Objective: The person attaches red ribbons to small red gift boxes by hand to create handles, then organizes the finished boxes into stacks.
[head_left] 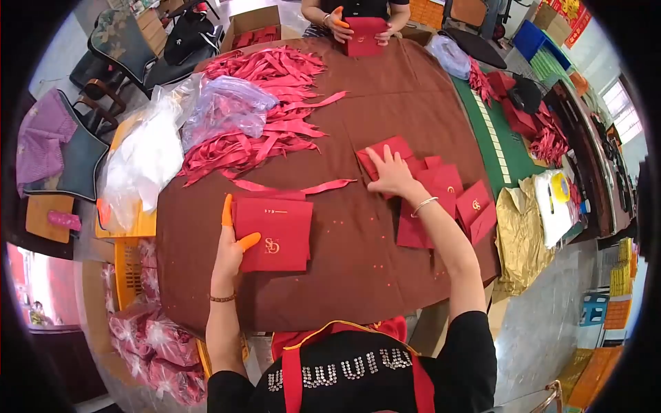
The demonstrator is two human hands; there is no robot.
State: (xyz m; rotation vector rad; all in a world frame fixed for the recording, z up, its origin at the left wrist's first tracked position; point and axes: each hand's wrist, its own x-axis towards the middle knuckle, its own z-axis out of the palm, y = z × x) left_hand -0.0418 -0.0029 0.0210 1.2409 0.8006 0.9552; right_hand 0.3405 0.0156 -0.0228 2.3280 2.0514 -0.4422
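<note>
My left hand (234, 241), with orange finger cots on the thumb and a finger, grips a few flat red paper packets (286, 230) stacked together. The top one carries a gold logo and a short gold line. To the right, my right hand (391, 172) lies with spread fingers on a red packet (399, 146) at the edge of a loose pile. Several more red packets (441, 189) overlap beside my right wrist, some showing gold logos. Just above the left-hand stack a red ribbon (330, 186) stretches across the cloth.
A large heap of red ribbons (275, 69) with a purple plastic bag (231, 107) covers the far left of the brown tablecloth (344, 289). Across the table, another person's hands (339, 27) hold a red packet (366, 38). Gold wrapping (520, 234) and yellow tape (559, 186) lie at right.
</note>
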